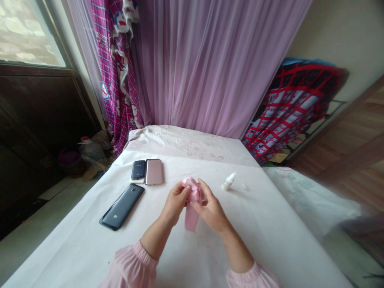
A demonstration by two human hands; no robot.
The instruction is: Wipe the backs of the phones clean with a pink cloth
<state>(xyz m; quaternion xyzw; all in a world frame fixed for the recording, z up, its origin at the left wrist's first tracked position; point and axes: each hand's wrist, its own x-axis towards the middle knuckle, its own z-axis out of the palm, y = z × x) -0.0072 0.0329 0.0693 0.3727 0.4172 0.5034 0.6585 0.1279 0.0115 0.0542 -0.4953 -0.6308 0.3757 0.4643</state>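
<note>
Both my hands meet over the middle of a white-covered table [75,248]. My left hand [174,204] and my right hand [210,210] are closed together on a small pink object [192,200], soft-looking, with a rounded top and a longer part hanging down between my wrists. Its exact nature is unclear. Three phones lie to the left: a large dark phone [122,206], a small dark phone [138,171] and a rose-gold phone [154,172]. A small white bottle [229,181] lies on its side to the right of my hands.
Purple curtains [204,68] hang behind the table. A pink patterned cloth [115,80] hangs at the left beside a window. A red chequered cloth [288,108] leans at the right. A plastic jug [90,150] and clutter sit on the floor at the left.
</note>
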